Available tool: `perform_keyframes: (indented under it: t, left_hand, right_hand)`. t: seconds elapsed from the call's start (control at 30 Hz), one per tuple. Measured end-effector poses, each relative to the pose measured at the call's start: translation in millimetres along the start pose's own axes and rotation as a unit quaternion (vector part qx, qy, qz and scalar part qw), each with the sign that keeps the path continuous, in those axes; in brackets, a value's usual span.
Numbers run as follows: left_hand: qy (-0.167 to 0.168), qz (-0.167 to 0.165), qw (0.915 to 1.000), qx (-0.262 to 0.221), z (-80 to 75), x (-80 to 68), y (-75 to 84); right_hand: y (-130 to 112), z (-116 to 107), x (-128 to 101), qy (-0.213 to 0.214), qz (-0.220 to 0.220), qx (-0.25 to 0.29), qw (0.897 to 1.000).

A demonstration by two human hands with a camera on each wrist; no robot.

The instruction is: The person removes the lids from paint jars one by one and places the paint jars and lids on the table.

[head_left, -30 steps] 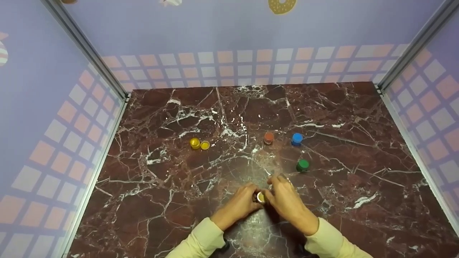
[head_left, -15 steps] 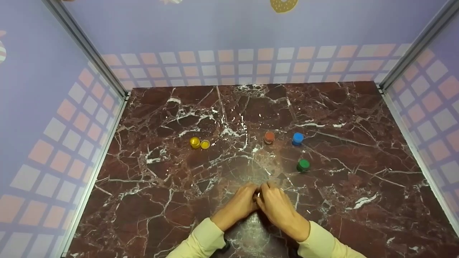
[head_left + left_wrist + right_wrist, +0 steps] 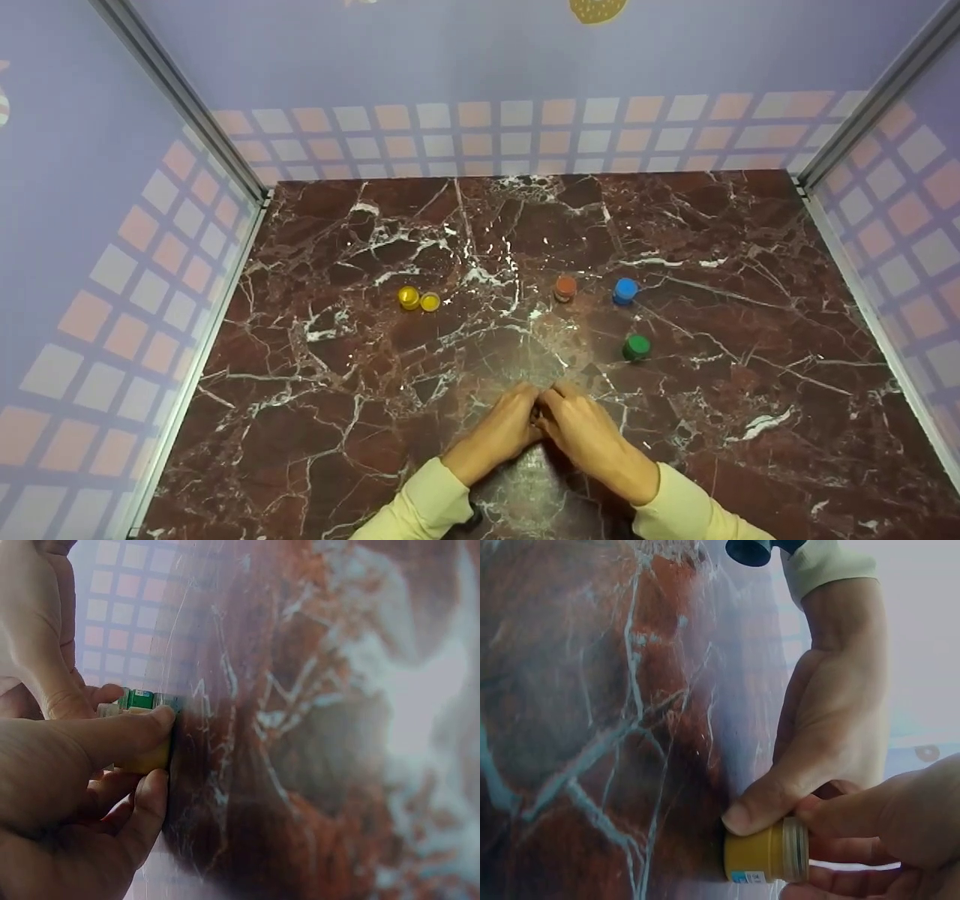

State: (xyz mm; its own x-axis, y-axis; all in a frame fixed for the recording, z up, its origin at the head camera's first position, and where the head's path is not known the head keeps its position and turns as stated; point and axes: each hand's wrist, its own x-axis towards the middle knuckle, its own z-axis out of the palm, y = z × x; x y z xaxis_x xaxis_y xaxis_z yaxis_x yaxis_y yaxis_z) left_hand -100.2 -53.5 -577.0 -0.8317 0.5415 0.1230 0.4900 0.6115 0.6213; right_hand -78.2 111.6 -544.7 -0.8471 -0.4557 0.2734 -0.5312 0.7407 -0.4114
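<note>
A small yellow jar [image 3: 754, 855] with a label and a pale see-through rim [image 3: 795, 849] is between the two hands, low at the marbled tabletop. My left hand [image 3: 499, 427] grips the jar's yellow body, its thumb along the side. My right hand [image 3: 585, 431] curls its fingers around the rim end. In the left wrist view the yellow jar [image 3: 144, 762] shows between thumb and fingers. The head view hides the jar behind the knuckles, and whether a cap is on the rim cannot be told.
Another yellow jar [image 3: 409, 298] stands left of centre beside a small round yellow piece with a pale rim [image 3: 430, 302]. Orange-red [image 3: 565, 289], blue [image 3: 625, 291] and green [image 3: 637, 347] jars stand to the right. Patterned walls [image 3: 517, 139] enclose the table's back and sides.
My right hand has moved left and closed in over the jar's pale-rimmed end, which showed between the hands a second ago. My left hand stays nearly still. The other jars keep their places.
</note>
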Motion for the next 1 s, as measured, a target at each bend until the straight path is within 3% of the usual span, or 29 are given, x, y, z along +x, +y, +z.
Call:
perform_keyframes:
  t: [0.33,0.77,1.0]
  left_hand:
    - [-0.015,-0.008,0.9998,0.008,-1.1,-0.5,1.0]
    - [-0.012,-0.016,0.9998,-0.007,-2.1,2.4,2.4]
    - [-0.014,-0.034,0.9992,-0.012,-0.2,3.6,2.2]
  right_hand:
    - [19.3,-7.8,3.2,-0.049,-0.124,0.029,0.991]
    - [25.5,-8.0,3.9,-0.044,-0.2,-0.018,0.979]
    - [28.4,-9.3,4.8,-0.061,-0.229,-0.023,0.971]
